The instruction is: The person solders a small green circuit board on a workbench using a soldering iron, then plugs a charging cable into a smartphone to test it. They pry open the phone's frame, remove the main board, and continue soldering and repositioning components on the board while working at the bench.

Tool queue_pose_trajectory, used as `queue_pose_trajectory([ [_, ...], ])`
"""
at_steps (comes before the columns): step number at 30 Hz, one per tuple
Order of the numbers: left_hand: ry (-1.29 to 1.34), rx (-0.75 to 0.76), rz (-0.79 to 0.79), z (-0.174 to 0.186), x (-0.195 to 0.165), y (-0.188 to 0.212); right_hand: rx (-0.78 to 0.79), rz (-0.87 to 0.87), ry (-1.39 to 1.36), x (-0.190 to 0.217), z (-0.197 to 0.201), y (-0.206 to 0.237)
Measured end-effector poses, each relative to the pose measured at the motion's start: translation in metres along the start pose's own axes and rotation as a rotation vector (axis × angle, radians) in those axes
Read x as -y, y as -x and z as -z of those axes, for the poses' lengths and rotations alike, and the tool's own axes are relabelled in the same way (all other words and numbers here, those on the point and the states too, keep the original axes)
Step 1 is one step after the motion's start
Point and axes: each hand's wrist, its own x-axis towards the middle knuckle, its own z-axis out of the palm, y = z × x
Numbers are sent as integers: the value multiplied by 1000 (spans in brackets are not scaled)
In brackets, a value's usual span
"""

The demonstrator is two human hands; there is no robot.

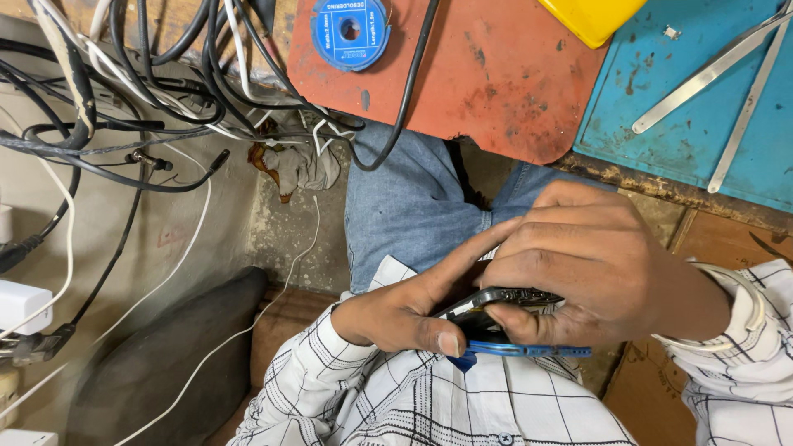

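Note:
Both my hands hold a small opened phone with a dark inner board and a blue frame (529, 350) over my lap. My left hand (413, 306) grips its left end, thumb pressed on the blue edge and forefinger stretched over the top. My right hand (603, 264) curls over the device from the right, covering most of it. My sleeves are white with a dark check.
A red mat (496, 74) and a blue mat (686, 124) lie on the bench above. On them sit a blue wick spool (350, 31), a yellow tray (591, 16) and metal tweezers (719, 74). Tangled cables (124, 91) hang at left, above a dark seat (165, 363).

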Motion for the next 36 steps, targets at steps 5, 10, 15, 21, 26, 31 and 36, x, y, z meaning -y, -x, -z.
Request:
queue_pose_trajectory([
  [5,29,1,-2,1,4,-5,72,24,-45,-8,7,7],
  [10,130,-29,44,1,1,4,-95,-23,-100,-15,-4,22],
  [15,211,-115,27,-3,-2,31,-475,-385,-236,-15,-65,55],
  [21,211,-224,-75,-9,11,65,-190,-389,294,-104,-166,16],
  [26,216,-283,-185,-28,35,83,-140,-70,586,-167,-213,-32],
  [31,174,-321,-278,-38,41,92,-62,-160,503,-189,-203,-69],
  [36,182,-335,-277,-30,22,96,-336,-435,-39,-198,-163,-31],
])
